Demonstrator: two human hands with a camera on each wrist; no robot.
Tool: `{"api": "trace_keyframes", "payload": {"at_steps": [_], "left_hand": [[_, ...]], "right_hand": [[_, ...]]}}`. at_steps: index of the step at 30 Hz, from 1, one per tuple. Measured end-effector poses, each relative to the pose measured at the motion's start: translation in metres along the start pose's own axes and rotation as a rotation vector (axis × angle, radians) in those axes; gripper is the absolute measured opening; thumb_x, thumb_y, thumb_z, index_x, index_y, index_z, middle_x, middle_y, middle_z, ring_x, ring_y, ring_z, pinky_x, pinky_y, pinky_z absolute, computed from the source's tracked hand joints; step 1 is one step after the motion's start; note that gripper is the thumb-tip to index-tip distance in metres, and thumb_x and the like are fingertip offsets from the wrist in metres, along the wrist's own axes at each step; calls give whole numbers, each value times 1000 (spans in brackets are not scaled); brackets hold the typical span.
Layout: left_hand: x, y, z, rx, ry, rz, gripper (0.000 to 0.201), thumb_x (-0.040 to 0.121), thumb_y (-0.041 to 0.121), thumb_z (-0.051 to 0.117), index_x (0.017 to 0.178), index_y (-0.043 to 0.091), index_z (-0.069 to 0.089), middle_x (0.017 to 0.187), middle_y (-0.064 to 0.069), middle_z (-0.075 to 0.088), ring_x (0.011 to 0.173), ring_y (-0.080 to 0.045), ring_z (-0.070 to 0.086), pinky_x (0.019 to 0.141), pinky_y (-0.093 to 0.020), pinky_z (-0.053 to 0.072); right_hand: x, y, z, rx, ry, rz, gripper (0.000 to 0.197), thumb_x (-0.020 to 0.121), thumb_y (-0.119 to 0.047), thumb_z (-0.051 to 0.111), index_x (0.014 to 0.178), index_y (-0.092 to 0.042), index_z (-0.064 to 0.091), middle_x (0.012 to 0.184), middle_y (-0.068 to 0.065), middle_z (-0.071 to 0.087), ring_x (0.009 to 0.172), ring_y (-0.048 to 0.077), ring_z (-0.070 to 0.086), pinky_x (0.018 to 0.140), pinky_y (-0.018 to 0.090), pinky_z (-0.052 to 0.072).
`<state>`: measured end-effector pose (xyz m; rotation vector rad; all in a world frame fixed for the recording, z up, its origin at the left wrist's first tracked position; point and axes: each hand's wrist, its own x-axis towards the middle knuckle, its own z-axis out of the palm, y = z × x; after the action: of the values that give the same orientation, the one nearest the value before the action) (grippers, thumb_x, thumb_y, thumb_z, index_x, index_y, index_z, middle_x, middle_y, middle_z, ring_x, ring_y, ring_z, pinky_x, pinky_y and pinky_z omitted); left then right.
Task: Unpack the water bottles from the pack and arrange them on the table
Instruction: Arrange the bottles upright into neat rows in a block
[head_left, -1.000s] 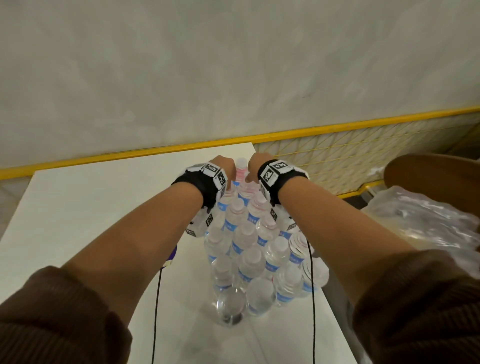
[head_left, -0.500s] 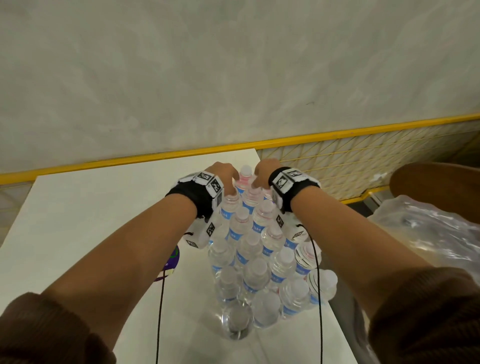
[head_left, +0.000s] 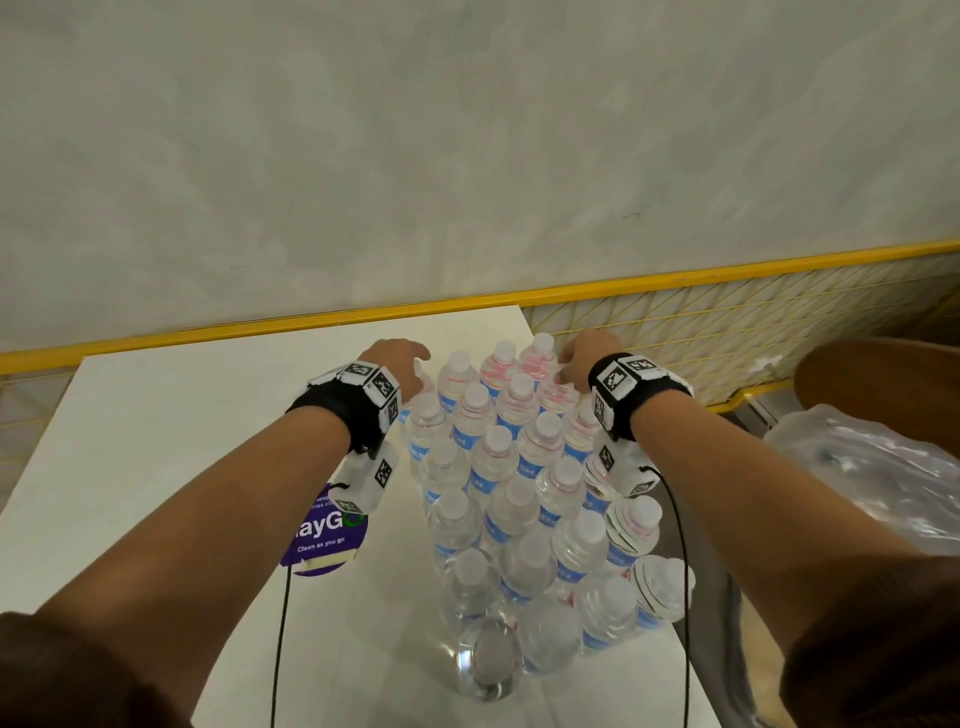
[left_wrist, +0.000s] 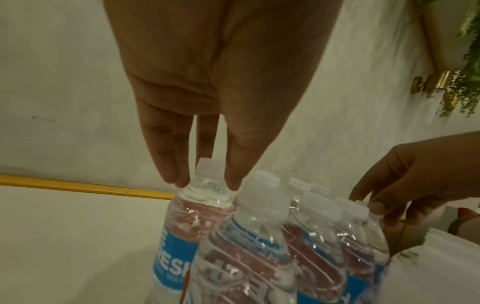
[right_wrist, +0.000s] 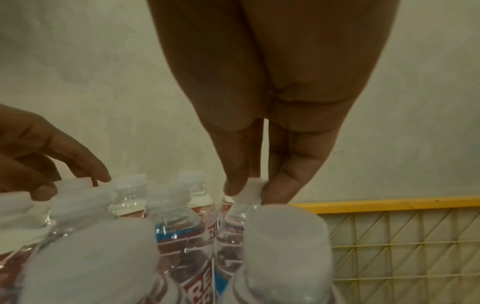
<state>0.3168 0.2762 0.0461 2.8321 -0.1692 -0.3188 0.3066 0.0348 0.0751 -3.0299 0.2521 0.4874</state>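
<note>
Your left hand (head_left: 399, 364) reaches to the far left corner of the block of clear plastic water bottles with white caps and blue-and-red labels (head_left: 524, 483). In the left wrist view your fingers (left_wrist: 168, 164) and thumb point down on either side of the neck of the far-left corner bottle (left_wrist: 205, 197), just under its white cap; the grip is a light pinch on that neck.

Your right hand (head_left: 584, 358) is at the far right corner. In the right wrist view thumb and forefinger pinch the white cap of the far-right corner bottle (right_wrist: 253, 190); grip is closed on that cap.

The bottles stand upright, packed tight in rows, touching one another, on the right part of the white desk (head_left: 156, 441), running from the near edge toward the far edge. The nearest bottle sits alone at the front of the block. You cannot tell from these views whether any wrap is around the block.

A round purple sticker with white lettering (head_left: 324, 535) lies on the desk just left of the bottles, partly under your left wrist camera. A crumpled clear plastic sheet (head_left: 872, 478) lies off the desk to the right. A yellow rail (head_left: 675, 278) runs along the wall behind the desk.
</note>
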Motion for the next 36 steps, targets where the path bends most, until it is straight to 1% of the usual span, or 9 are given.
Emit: {"api": "trace_keyframes", "payload": {"at_steps": [3,7,12,16,18,21,24,29,36], "left_hand": [[5,-2,-6,36,-13,-11,42,89,18,59,131,18,55,138,-6,52,127,-25,48,102,-30,39],[11,-2,-12,75,-33,2,42,86,18,66,127,15,59,133,-7,57,123,-25,51,101,-30,41],[12,-3,-12,114,-29,14,38,86,21,65,124,15,62,129,-6,60,118,-24,55,97,-29,43],[12,-3,-13,146,-25,29,38,87,20,61,125,16,60,130,-6,58,117,-23,56,95,-30,45],[13,4,-15,155,-24,61,43,89,14,56,132,18,53,137,-7,51,124,-24,50,98,-30,42],[18,21,-16,126,-4,178,51,90,9,53,139,20,44,144,-8,42,133,-25,41,105,-33,37],[21,36,-14,126,-31,255,48,90,14,57,137,21,48,141,-6,47,131,-24,44,105,-33,37],[27,44,-6,131,-55,247,38,88,13,62,126,16,61,130,-7,59,120,-24,54,99,-31,44],[31,42,-1,65,-7,245,35,89,13,62,124,12,63,128,-8,62,119,-25,55,100,-30,42]], "right_hand": [[0,-3,0,-9,6,-1,43,87,-31,65,123,-8,61,123,8,63,114,24,59,90,28,48],[2,-16,1,31,117,-77,38,93,-18,55,130,-8,55,131,12,56,120,27,54,97,32,46],[3,-42,3,85,152,-187,35,94,-14,52,128,-5,55,132,13,53,121,28,52,98,34,45],[5,-50,6,73,152,-188,36,94,-15,53,128,-5,54,132,14,54,122,29,51,99,33,45],[9,-54,8,69,141,-191,38,94,-17,54,130,-5,52,133,14,53,124,29,50,99,33,44],[16,-59,9,78,113,-147,39,93,-19,56,130,-7,53,133,13,53,122,28,51,96,32,46],[22,-63,10,98,116,-124,38,92,-20,58,128,-9,55,131,12,54,120,28,53,95,33,46],[32,-68,11,62,118,-125,36,91,-16,59,126,-7,57,127,13,58,117,29,56,92,34,48],[37,-70,9,38,95,-127,37,90,-16,62,126,-8,58,128,13,58,117,28,56,92,34,49]]}}
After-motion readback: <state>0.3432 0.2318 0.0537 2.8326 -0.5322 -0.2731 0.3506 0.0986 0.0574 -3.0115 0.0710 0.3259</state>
